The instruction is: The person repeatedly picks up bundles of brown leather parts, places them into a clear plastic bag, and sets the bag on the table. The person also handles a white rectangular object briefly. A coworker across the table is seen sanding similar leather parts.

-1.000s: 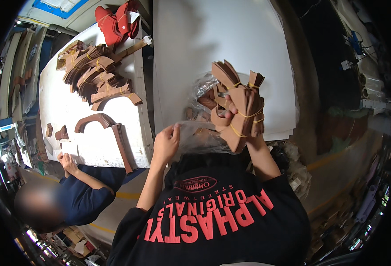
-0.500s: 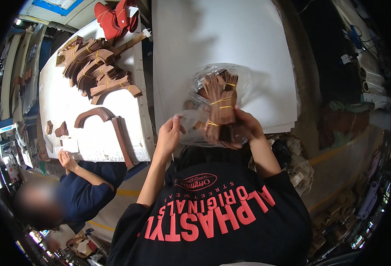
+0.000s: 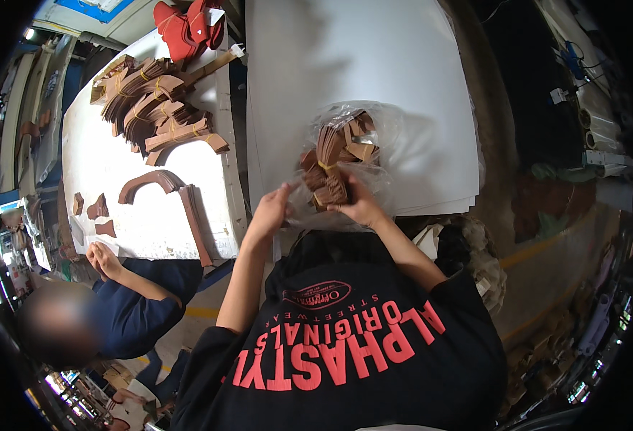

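Observation:
A clear plastic bag (image 3: 389, 133) lies at the near edge of the white table, with bundles of brown leather-like cut pieces in and over its mouth. My right hand (image 3: 363, 205) is closed around the lower end of one bundle (image 3: 328, 152), which a yellow rubber band ties. Behind it, other brown pieces (image 3: 361, 149) show through the film. At the bag's left edge my left hand (image 3: 273, 208) has its fingers bent together on the thin plastic; the fingertips are partly hidden.
White sheets (image 3: 359, 50) cover the table under the bag. On the left table (image 3: 144, 237) lie stacks of banded brown pieces (image 3: 151, 104), curved strips (image 3: 151, 183) and red pieces (image 3: 187, 32). A co-worker's hand (image 3: 103, 260) is at that table's near edge. Crumpled plastic (image 3: 485, 251) sits right of me.
The brown bundle and my right hand have shifted left and lower into the bag, and the bundle has turned. My left hand has moved slightly, staying by the bag's edge.

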Action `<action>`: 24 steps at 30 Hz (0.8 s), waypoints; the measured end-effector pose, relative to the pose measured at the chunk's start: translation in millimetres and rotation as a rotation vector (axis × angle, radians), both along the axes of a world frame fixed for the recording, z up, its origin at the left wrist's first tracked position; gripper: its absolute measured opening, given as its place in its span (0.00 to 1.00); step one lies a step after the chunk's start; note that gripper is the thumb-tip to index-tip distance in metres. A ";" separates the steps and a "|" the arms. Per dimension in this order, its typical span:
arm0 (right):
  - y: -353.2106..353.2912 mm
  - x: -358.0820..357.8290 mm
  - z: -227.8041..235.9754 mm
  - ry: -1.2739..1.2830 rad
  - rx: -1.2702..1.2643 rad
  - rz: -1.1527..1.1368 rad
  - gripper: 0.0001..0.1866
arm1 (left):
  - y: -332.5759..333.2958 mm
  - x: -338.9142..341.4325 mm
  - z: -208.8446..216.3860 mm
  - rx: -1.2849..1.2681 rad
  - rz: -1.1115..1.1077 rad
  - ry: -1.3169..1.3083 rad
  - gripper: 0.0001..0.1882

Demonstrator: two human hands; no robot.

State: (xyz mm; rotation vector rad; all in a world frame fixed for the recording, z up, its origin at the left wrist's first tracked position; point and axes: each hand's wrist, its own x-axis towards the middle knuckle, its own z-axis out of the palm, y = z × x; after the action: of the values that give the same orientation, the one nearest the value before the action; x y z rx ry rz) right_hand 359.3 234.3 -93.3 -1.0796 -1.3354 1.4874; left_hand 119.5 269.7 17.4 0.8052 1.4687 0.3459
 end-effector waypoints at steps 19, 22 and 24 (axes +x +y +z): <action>6.5 62.8 -32.1 -0.464 -0.414 0.472 0.48 | 4.5 11.7 49.4 0.251 -0.075 -0.028 0.30; 16.8 48.1 -26.2 -0.467 -0.317 0.540 0.47 | 2.9 10.6 50.1 0.259 -0.075 0.017 0.30; 20.1 32.8 -36.9 -0.393 -0.266 0.590 0.48 | 3.3 12.4 48.6 0.265 -0.061 0.018 0.30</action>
State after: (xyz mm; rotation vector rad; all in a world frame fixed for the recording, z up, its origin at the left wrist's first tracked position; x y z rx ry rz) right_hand 392.1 254.4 -130.3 -1.2560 -1.8832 1.9943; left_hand 131.8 273.0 66.0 1.0648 1.4297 0.4945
